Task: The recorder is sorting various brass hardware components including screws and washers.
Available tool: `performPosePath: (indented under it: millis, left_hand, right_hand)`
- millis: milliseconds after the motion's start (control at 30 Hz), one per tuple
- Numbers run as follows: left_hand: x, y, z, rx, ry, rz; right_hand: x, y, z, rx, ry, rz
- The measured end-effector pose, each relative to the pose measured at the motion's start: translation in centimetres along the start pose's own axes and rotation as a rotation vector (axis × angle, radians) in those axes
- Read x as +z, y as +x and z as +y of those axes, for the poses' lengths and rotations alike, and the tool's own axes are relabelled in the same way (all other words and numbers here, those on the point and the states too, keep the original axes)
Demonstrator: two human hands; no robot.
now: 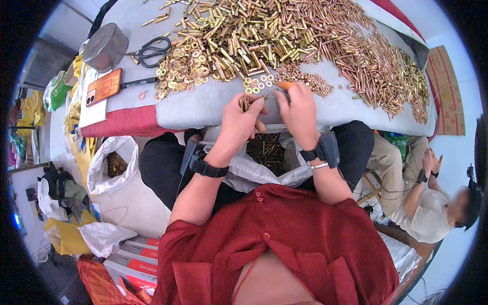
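“Brass-coloured sleeves (244,105): where are they, and how do they point?”

“Bunched in your left grip (245,116), its fingers clamped around them at the near edge of the counter (203,109). Their ends poke out away from you, long axes roughly side by side, toward the counter's far side.”

“And your right grip (299,108)?”

“Just beside the left, thumb and fingers bent toward it. I cannot tell whether its tips are together.”

“Farther out?”

“Flat washers (179,72) lie beyond, to your left; past your hands, a heap of loose pieces (264,35) points every way. Below, a white bag (243,169) opens between your legs.”
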State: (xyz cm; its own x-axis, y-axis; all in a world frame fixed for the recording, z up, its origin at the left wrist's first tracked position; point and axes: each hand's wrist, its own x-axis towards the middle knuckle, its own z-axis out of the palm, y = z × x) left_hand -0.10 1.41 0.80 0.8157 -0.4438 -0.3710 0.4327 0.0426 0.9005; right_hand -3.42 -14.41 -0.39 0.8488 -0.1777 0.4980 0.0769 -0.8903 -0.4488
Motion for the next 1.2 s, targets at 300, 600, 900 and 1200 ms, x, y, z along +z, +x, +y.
performPosePath:
  millis: [300,600,900,1200]
  left_hand:
    - [0.0,0.0,0.2,0.016,0.077,0.057]
    - [0.4,0.4,-0.5,0.027,0.055,-0.009]
    - [0.4,0.3,-0.5,0.061,0.103,-0.057]
    - [0.3,0.1,-0.2,0.021,0.021,-0.065]
  right_hand:
    - [-0.4,0.1,-0.8,0.508,0.519,-0.165]
    - [-0.7,-1.0,-1.7,0.551,1.051,-0.151]
    - [-1.6,-1.1,-1.7,0.637,1.116,-0.23]
    - [-2.4,-0.6,-1.5,0.344,0.702,-0.212]
